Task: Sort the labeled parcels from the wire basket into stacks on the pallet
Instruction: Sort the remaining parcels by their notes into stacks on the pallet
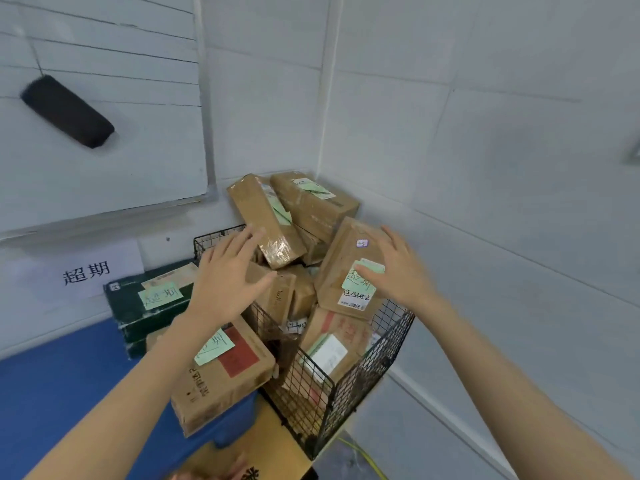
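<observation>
A black wire basket (360, 393) in the room corner is heaped with several brown cardboard parcels bearing green notes. My right hand (398, 268) is open, its fingers spread over the green note on a tilted parcel (346, 258) at the right of the heap. My left hand (232, 275) is open too, fingers straight, hovering beside a long taped parcel (263, 220) that leans on the pile. On the blue pallet (62, 382) at the left lie a dark green box (149, 306) and a brown parcel (225, 375) with a red patch.
White walls close the corner behind and right of the basket. A whiteboard (104, 150) with a black eraser (67, 110) hangs at the upper left, with a paper sign (86, 271) below it. A flat cardboard piece (263, 452) lies under the basket's near corner.
</observation>
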### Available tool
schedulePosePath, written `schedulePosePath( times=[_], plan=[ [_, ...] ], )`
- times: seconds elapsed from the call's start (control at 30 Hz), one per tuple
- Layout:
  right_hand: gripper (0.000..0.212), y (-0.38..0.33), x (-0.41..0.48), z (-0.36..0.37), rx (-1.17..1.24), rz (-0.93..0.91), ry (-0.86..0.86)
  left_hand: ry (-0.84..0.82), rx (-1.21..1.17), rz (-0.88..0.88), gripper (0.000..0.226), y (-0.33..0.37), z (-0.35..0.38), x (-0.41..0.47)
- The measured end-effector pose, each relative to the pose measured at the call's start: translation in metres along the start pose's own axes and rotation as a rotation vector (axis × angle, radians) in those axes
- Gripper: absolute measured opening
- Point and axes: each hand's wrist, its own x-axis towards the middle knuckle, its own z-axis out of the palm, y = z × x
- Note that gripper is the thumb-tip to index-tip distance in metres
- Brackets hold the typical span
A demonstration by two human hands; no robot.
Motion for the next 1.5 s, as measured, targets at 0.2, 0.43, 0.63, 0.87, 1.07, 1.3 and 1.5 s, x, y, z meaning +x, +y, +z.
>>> schedulePosePath(
  times=[0.2, 0.43, 0.63, 0.87, 1.07, 1.3, 1.5],
  plan=[
    [0.071, 0.066, 0.003, -0.002, 0.031, 0.09, 0.01, -0.033, 0.001, 0.086, 0.082, 0.046, 0.041, 0.035],
    [0.078, 0.137, 0.034, 0.015, 0.056, 0.129, -0.026, -0.093, -0.032, 0.134, 0.085, 0.076, 0.097, 0.078],
    [0.08, 0.177, 0.084, 0.031, 0.102, 0.106, -0.088, -0.082, -0.072, 0.091, 0.087, 0.085, 0.135, 0.106],
    [0.08, 0.198, 0.104, 0.054, 0.29, -0.005, -0.215, -0.068, -0.167, 0.04, 0.09, 0.096, 0.155, 0.118],
    [0.078, 0.205, 0.111, 0.064, 0.412, -0.091, -0.22, -0.109, -0.255, -0.003, 0.095, 0.106, 0.163, 0.117],
    [0.084, 0.209, 0.121, 0.076, 0.526, -0.133, -0.238, -0.079, -0.456, -0.144, 0.096, 0.125, 0.17, 0.109],
    [0.084, 0.204, 0.128, 0.073, 0.68, -0.16, -0.133, 0.017, -0.485, -0.207, 0.089, 0.141, 0.166, 0.107]
  ],
)
